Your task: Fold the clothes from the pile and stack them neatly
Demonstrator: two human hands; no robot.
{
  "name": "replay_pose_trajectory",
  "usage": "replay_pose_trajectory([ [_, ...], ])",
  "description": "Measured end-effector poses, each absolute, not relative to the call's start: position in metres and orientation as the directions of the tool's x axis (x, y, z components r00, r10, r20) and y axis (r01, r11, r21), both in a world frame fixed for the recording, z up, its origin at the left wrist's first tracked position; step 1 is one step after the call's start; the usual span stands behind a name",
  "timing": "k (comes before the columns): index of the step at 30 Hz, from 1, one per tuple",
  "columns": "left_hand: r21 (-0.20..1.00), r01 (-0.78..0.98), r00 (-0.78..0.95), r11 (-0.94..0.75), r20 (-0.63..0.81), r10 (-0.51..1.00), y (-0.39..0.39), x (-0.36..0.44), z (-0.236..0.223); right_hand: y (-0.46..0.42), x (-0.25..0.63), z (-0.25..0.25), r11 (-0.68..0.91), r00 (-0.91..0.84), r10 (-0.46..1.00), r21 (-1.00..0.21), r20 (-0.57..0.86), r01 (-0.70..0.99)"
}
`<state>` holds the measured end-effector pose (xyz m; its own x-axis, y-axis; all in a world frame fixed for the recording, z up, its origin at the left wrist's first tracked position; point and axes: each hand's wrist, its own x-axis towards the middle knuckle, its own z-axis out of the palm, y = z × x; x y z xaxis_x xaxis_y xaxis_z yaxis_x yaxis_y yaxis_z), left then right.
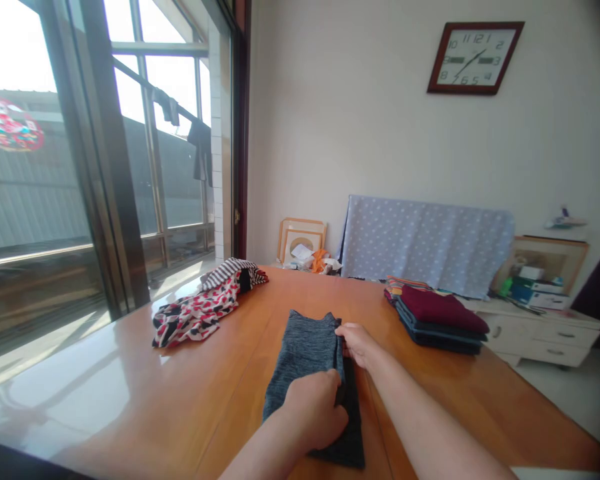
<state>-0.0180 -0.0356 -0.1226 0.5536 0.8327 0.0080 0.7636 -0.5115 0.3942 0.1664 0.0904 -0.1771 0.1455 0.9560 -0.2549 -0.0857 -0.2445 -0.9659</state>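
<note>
A dark grey-blue heathered garment (pixel 307 350) lies partly folded on the wooden table in front of me. My right hand (pixel 356 343) pinches its far right edge near the top corner. Closer to me, my left hand (pixel 316 408) is closed on the same edge lower down, its fingers partly hidden beneath the palm. A darker layer of the cloth shows under and to the right of my left hand. I cannot tell which kind of garment it is.
On the wooden table (pixel 220 413), crumpled patterned clothes (pixel 195 310) lie to the left. A folded clothes stack (pixel 440 317), maroon on top, sits to the right. Beyond stand a cloth-draped piece (pixel 425 243) and a white cabinet (pixel 545 337). Glass doors (pixel 95 160) are at left.
</note>
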Motion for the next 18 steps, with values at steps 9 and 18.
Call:
replay_pose_trajectory([
  [9,0.544,0.671,0.585,-0.504,0.03,0.811,-0.031,-0.011,-0.134,0.093,0.175,-0.191,-0.209,0.176,0.959,-0.974,-0.221,-0.086],
  [18,0.799,0.459,0.52,-0.388,0.113,0.847,-0.006,-0.032,-0.137,0.084,0.184,-0.188,-0.198,0.163,0.966,-0.979,-0.203,-0.047],
])
